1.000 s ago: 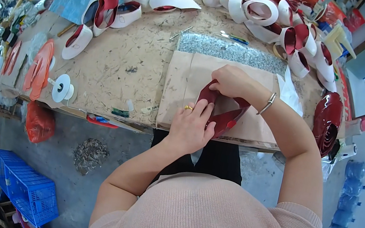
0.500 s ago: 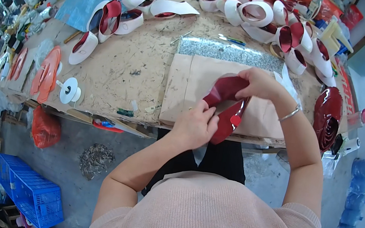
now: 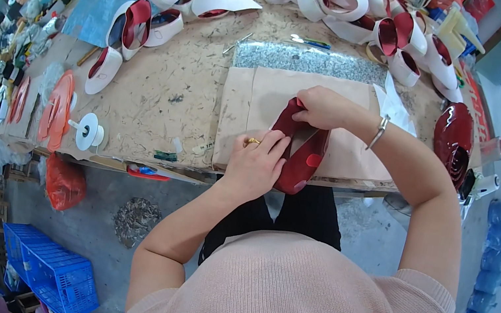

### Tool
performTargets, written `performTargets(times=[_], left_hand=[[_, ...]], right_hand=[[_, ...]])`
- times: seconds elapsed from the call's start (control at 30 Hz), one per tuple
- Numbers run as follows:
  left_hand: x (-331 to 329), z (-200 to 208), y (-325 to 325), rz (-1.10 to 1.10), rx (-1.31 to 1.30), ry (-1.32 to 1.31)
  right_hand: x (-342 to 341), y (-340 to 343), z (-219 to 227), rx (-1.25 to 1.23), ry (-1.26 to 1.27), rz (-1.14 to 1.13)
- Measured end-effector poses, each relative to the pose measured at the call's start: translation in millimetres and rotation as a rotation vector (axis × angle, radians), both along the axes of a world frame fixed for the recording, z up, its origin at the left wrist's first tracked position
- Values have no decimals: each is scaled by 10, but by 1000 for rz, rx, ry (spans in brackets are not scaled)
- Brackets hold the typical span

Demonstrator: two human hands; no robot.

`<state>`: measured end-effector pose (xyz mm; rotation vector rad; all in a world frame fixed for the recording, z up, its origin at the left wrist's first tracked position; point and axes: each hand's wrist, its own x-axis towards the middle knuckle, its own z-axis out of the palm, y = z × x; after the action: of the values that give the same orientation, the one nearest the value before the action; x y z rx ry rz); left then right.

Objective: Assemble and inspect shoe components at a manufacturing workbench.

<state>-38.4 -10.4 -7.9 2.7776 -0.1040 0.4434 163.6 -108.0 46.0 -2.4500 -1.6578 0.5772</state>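
Observation:
A dark red, glossy shoe upper (image 3: 303,162) is held over the front edge of the worktable, bent into a loop. My right hand (image 3: 324,108) pinches its far end between thumb and fingers. On its left side, the fingers of my left hand (image 3: 255,165) press against the upper, with the thumb hidden from view. A bright red round spot shows on the near right part of the upper. Beneath it lies a beige sheet (image 3: 239,109), set in front of a speckled stone slab (image 3: 311,62).
White shoe uppers with red linings (image 3: 162,27) stand at the back left; more white uppers (image 3: 343,2) crowd the back right. Stacked dark red uppers (image 3: 452,144) lie at the right edge. A white spool (image 3: 89,133) sits front left. Blue crates (image 3: 52,272) stand on the floor.
My right hand has moved left and slightly nearer, turning the shoe upper more upright. The left hand has shifted slightly left and its fingers lie flatter. The whole view has shifted a little.

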Motion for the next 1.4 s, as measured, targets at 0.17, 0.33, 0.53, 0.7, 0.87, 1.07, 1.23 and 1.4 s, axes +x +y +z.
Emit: performTargets(times=[0.17, 0.33, 0.53, 0.7, 0.87, 1.07, 1.23, 1.4], left_hand=[[72, 82, 93, -38, -23, 96], [308, 189, 219, -106, -48, 218], [337, 76, 265, -103, -126, 101], [306, 49, -91, -5, -238, 65], [337, 101, -50, -51, -97, 114], [293, -82, 32, -115, 24, -173], [328, -38, 98, -114, 18, -47], [559, 129, 237, -249, -69, 165]], right_hand=[[-9, 74, 20, -73, -34, 9], [-23, 26, -48, -5, -44, -61], [-120, -276, 397, 58, -100, -151], [211, -431, 64, -20, -70, -57], [209, -218, 228, -64, -31, 60], [155, -222, 16, 31, -26, 2], [149, -137, -22, -56, -165, 96], [144, -222, -147, 86, -116, 50]])
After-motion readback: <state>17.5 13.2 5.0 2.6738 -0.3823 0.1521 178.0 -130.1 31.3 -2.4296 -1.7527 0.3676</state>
